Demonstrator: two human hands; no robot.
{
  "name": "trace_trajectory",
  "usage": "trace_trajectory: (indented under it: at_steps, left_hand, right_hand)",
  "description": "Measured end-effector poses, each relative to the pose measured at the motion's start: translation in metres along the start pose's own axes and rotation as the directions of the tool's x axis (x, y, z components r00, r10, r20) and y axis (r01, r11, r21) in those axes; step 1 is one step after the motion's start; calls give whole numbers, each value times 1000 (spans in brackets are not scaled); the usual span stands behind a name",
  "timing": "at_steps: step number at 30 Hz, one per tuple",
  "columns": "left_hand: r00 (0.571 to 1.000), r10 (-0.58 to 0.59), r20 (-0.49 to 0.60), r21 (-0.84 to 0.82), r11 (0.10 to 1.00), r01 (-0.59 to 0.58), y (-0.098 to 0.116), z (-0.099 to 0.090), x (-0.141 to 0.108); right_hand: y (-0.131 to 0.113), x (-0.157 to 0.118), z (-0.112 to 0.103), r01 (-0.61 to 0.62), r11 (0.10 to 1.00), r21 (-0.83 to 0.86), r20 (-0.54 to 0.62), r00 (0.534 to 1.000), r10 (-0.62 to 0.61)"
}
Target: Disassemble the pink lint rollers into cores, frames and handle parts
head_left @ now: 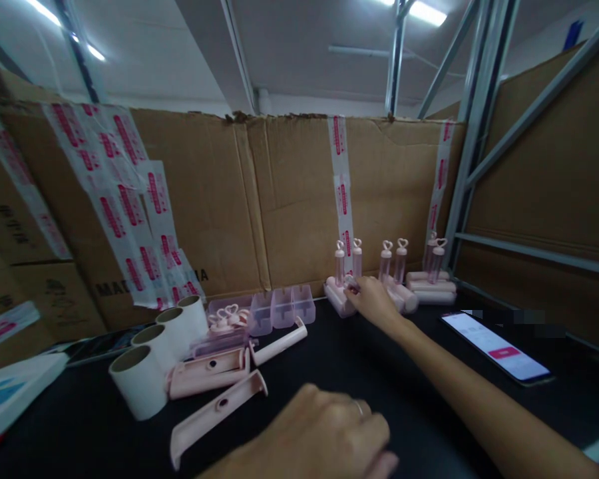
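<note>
My right hand (pixel 374 299) reaches to the back of the black table, its fingers closed in a pinch around a small pale pink part (pixel 350 282), whose shape is mostly hidden. Right beside it lies a pink cylindrical piece (pixel 337 296) with clear pink tubes topped by heart-shaped loops (pixel 339 256) upright behind. My left hand (pixel 324 429) hovers low in the foreground, fingers curled under with a ring on one; nothing shows in them. Left of it rests a pink half-shell (pixel 217 412). Beyond are another pink shell (pixel 209 376) and a slim pink piece (pixel 279 344).
White cardboard tubes (pixel 140 386) stand in a row at left. A clear purple compartment box (pixel 284 309) and heart loops (pixel 229 317) are at the back. More pink cylinders (pixel 432 289) sit at back right, near a lit phone (pixel 496 346). Cardboard (pixel 299 199) walls the rear.
</note>
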State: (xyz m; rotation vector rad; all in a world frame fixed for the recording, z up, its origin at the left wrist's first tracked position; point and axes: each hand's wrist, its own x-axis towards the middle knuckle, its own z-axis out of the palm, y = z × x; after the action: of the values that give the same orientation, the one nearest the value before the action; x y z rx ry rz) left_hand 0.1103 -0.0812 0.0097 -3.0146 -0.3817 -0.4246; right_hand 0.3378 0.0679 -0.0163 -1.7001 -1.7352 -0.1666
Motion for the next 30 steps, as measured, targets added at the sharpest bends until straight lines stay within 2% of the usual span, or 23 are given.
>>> trace_trajectory:
  at_steps: [2,4,7,12,15,21,24,26,27,30]
  left_hand:
    - [995,83,52,17,996,-84,6,44,-1]
    - [997,59,39,20,998,-60,4,75,-4]
    - [1000,5,31,42,999,-6,-1,93,-8]
    - [1000,-7,-6,28,1000,7,-4,93,-9]
    - [998,-62,0,-15,998,62,-3,91,-7]
    - [983,-180,21,-96,979,181,3,78,-7]
    - [968,-250,-28,-172,955,242,6,71,-7]
    - [929,-361,-80,-277,904,327,8,64,-7]
    - [895,-436,-95,-345,858,381,8,60,-6]
    - [750,-655,-88,-552,659,511,8,48,-4]
  right_hand:
    - [-3,-1,8,-25,999,-23,12,1000,25]
    - [-7,1,12,-48,998,-40,10,999,48]
    - [-12,12,13,-76,996,-44,2,997,76]
    - [-18,37,15,-124,992,-30,54,991,126]
    - [-20,44,17,-138,990,-18,83,987,139]
    - [-20,34,8,-121,992,30,79,990,118]
    - [-22,21,-2,-82,993,83,64,995,77]
    - [-24,12,-9,-50,991,127,63,997,42]
    - [-26,8,-13,-33,988,151,64,998,24]
    - [-31,-3,-22,13,971,240,70,997,-30]
